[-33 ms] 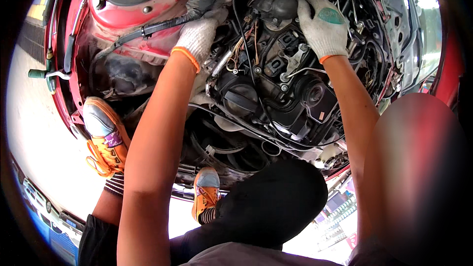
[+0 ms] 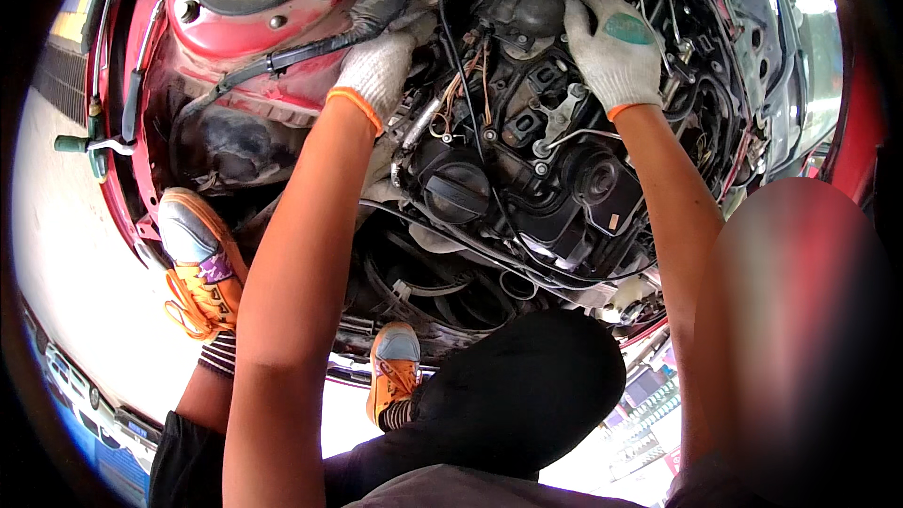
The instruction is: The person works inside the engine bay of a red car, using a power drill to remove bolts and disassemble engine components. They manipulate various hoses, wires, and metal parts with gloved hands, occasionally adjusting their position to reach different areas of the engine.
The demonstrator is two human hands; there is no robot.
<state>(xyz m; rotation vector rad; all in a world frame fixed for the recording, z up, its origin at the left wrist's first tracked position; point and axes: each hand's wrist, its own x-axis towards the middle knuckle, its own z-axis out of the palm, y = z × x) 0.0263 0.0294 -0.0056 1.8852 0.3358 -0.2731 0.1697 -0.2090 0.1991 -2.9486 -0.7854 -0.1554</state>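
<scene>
My left hand (image 2: 376, 71), in a white knit glove with an orange cuff, reaches under and beside a thick dark hose (image 2: 372, 9) at the upper left of the engine; its fingertips are hidden. At the top of the engine (image 2: 513, 160), my gloved right hand (image 2: 613, 52) is beside a rounded black housing (image 2: 527, 9), thumb and fingers bent down among parts and wires. What they grip is too hidden to name. Thin wires (image 2: 475, 75) and black hoses run between my two hands. A black cap (image 2: 454, 191) lies lower on the engine.
A red strut tower (image 2: 235, 19) fills the upper left, near a green-handled tool (image 2: 71, 143) on the edge. My orange-shod feet (image 2: 198, 263) and bent black-clad knee (image 2: 527, 376) are inside and over the front of the engine bay. A blurred patch covers the right side.
</scene>
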